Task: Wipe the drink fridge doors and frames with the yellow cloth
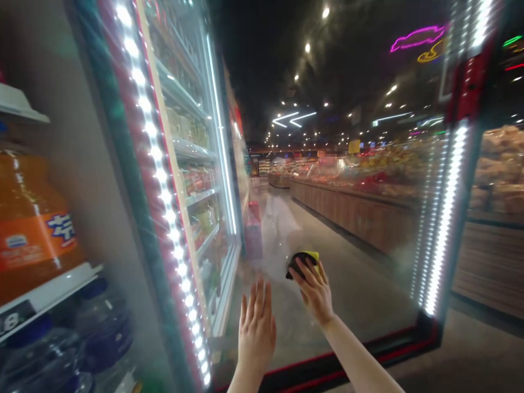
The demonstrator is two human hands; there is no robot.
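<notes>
A glass door (pixel 360 284) with a dark frame stands swung out before me. My right hand (pixel 317 292) presses a black and yellow cloth (pixel 303 264) against the pane, fingers spread over it. Lower and to the left, my left hand (pixel 257 325) is raised with its fingers stretched out. It looks laid against the glass, palm away from me. A whitish smear or reflection (pixel 280 234) shows on the glass above and left of the cloth.
Bright LED strips (pixel 164 191) run up the left side, with another strip (pixel 446 218) along the door's right edge. Orange drink bottles (pixel 35 218) stand on a shelf at left, above bottles with blue caps. Through the glass appear an aisle and a long wood-sided produce counter (pixel 347 210).
</notes>
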